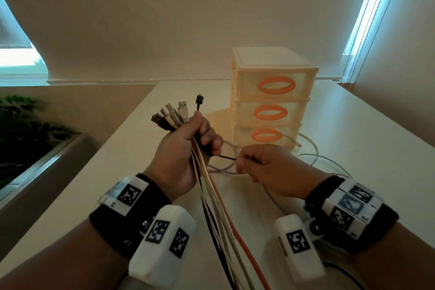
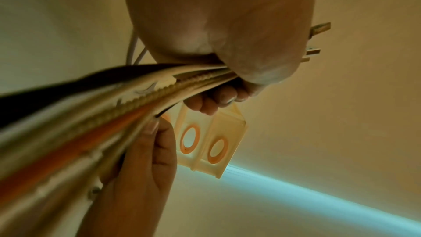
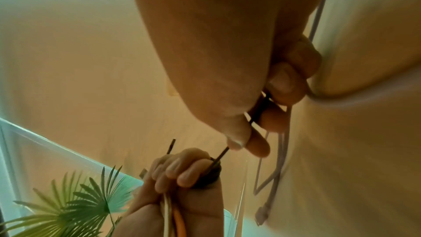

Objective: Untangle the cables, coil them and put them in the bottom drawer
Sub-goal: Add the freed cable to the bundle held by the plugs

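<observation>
My left hand [image 1: 186,148] is fisted round the cable bundle [image 1: 211,195], plugs fanned above it; a slackened fist drops them back into a tangle. My right hand [image 1: 266,167] pinches a thin black cable [image 1: 226,157]; pulled hard, it may snag, though I cannot see where. A grey cable [image 1: 313,155] lies loose on the table [image 1: 353,148] beside the closed bottom drawer [image 1: 266,135]

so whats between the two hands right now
A short taut stretch of thin black cable runs from the left hand, which grips the cable bundle, to the right hand pinching it. The head and right wrist views show it.
</observation>
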The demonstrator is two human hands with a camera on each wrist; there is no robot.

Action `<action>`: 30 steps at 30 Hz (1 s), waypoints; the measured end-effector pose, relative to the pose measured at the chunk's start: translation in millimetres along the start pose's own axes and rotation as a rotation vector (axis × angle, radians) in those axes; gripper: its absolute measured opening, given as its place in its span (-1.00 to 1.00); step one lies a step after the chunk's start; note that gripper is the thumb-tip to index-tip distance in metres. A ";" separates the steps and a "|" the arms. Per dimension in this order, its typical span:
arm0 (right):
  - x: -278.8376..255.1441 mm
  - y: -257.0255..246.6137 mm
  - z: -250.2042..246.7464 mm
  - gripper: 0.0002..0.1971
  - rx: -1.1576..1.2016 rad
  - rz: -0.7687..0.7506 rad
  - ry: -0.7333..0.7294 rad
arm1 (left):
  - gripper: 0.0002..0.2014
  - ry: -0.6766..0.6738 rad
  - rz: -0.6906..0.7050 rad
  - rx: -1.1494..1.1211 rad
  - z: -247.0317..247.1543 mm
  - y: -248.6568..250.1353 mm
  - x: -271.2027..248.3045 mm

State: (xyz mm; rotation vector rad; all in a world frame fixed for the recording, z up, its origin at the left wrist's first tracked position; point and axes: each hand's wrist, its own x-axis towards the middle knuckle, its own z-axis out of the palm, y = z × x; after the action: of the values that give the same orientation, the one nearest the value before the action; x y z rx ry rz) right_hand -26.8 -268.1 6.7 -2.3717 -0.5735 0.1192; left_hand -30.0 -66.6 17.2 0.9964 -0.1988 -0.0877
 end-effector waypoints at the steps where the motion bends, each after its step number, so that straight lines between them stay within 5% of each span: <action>1: 0.2 -0.5 0.3 -0.80 0.001 0.001 -0.039 | -0.59 -0.016 0.018 0.058 0.3 1.3 0.5; 8: 1.5 10.9 -3.9 -0.81 0.207 0.014 0.002 | -0.59 -0.164 -0.027 0.084 9.5 7.5 16.9; 16: -8.3 2.5 -10.0 -0.78 0.030 -0.073 -0.010 | -0.60 -0.218 -0.074 -0.235 -9.6 17.2 1.8; 23: -4.1 25.4 -15.7 -0.73 -0.061 0.076 0.045 | -0.61 -0.227 -0.072 -0.301 -24.6 28.5 7.4; 30: 1.0 26.5 -19.5 -0.73 -0.024 0.154 0.394 | -0.61 -0.337 -0.140 -0.071 -6.3 11.0 -2.9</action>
State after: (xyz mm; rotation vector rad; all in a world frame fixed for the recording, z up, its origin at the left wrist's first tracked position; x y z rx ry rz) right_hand -11.4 -297.1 4.5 -2.3721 -0.2043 -0.2833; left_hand -31.8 -54.9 22.7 0.9196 -0.4308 -0.3898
